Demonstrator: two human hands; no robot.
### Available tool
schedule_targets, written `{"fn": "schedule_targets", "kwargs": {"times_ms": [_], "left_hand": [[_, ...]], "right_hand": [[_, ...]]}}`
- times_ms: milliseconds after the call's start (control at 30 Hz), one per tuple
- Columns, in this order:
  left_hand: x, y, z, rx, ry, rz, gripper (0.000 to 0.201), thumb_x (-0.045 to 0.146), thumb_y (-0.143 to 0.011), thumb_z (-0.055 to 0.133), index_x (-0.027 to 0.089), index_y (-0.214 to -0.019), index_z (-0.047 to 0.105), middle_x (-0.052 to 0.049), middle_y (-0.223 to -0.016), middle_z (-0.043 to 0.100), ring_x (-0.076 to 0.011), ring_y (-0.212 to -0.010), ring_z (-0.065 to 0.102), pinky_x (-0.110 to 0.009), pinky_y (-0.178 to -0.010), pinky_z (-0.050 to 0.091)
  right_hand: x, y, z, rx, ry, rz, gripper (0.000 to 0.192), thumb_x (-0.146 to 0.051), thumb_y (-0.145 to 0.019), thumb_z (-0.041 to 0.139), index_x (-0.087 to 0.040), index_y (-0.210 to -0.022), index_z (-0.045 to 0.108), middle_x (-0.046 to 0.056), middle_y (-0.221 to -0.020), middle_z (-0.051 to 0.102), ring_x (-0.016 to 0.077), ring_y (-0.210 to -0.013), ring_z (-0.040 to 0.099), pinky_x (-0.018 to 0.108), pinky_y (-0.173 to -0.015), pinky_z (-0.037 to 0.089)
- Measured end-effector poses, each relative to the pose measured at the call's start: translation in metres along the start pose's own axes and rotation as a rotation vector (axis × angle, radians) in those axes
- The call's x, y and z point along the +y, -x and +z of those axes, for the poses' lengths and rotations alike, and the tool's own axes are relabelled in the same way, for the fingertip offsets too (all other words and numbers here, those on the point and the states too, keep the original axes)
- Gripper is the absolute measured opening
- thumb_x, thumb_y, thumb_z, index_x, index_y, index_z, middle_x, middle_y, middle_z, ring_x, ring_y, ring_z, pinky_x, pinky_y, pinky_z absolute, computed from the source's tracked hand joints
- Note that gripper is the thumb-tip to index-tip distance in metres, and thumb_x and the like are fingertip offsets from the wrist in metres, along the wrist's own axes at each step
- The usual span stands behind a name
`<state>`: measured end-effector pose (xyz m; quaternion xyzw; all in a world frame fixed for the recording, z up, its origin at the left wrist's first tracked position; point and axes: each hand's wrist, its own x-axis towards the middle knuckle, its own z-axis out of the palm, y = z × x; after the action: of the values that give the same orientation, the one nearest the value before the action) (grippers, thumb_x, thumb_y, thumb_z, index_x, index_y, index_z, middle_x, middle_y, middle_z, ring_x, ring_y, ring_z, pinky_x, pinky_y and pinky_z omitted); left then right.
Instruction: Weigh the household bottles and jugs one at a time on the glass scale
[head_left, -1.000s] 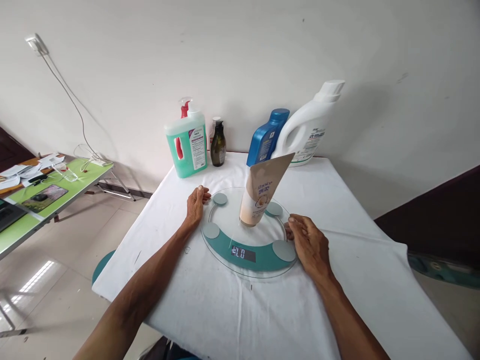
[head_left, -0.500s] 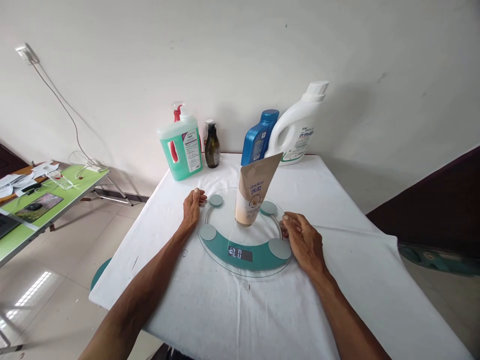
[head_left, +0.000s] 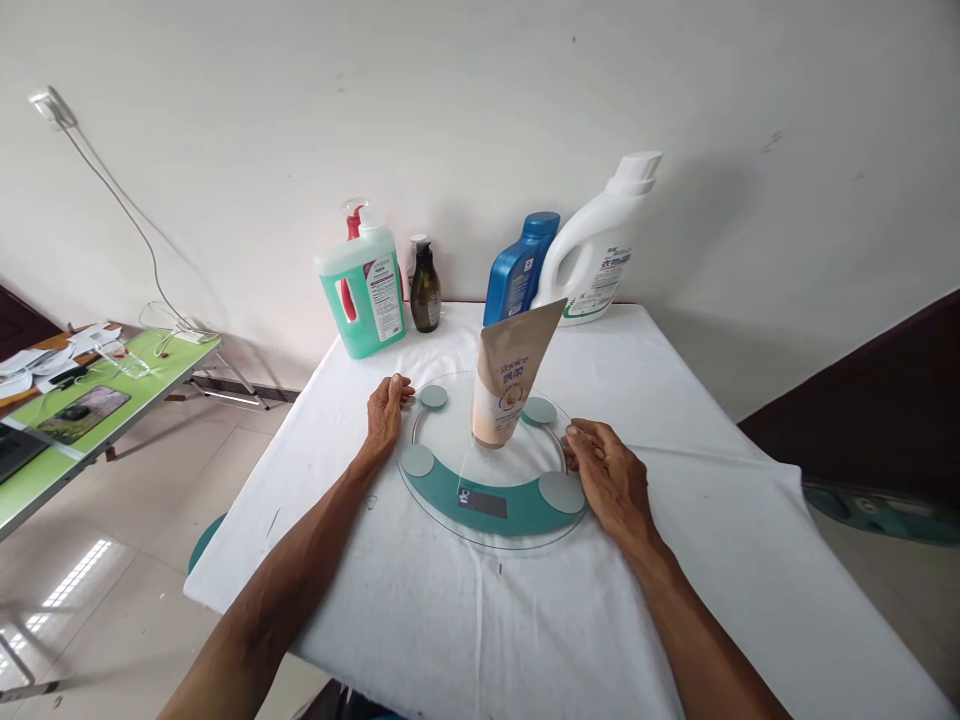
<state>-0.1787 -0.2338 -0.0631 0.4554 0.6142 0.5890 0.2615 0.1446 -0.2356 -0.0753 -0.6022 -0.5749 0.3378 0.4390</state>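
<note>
A round glass bathroom scale (head_left: 517, 508) with a green band and grey pads lies on the white-covered table. On its glass a beige Rejoice tube (head_left: 510, 385) stands cap down, its flat end leaning right. My left hand (head_left: 388, 408) is closed at the scale's left rim, fingers curled against the edge. At the right rim my right hand (head_left: 611, 470) grips the edge with thumb and fingers; some fingertips are hidden. Only small marks glow at the left of the scale's display (head_left: 482, 502).
Behind the scale stand a green liquid bottle (head_left: 360, 310), a dark pump bottle (head_left: 425, 290), a blue bottle (head_left: 517, 270) and a white detergent jug (head_left: 600, 250) near the wall. A green folding table (head_left: 161, 360) with papers and a mouse is at left.
The digits on the scale's display have gone, leaving only small marks at its left. Both hands stay at the rim and the tube stays in place; the view has shifted slightly.
</note>
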Motion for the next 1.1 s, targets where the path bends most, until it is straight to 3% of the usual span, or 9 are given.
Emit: {"fn": "schedule_targets", "kwargs": {"times_ms": [1100], "left_hand": [[-0.0064, -0.0024, -0.0017, -0.023, -0.051, 0.035, 0.057, 0.071, -0.102, 0.05, 0.019, -0.101, 0.073, -0.012, -0.097, 0.081, -0.0236, -0.086, 0.076, -0.037, -0.084, 0.058]], "right_hand": [[0.0007, -0.0003, 0.0012, 0.009, 0.042, -0.007, 0.066, -0.074, -0.086, 0.055, -0.019, -0.118, 0.071, 0.013, -0.096, 0.08, 0.0294, -0.083, 0.075, 0.043, -0.08, 0.058]]}}
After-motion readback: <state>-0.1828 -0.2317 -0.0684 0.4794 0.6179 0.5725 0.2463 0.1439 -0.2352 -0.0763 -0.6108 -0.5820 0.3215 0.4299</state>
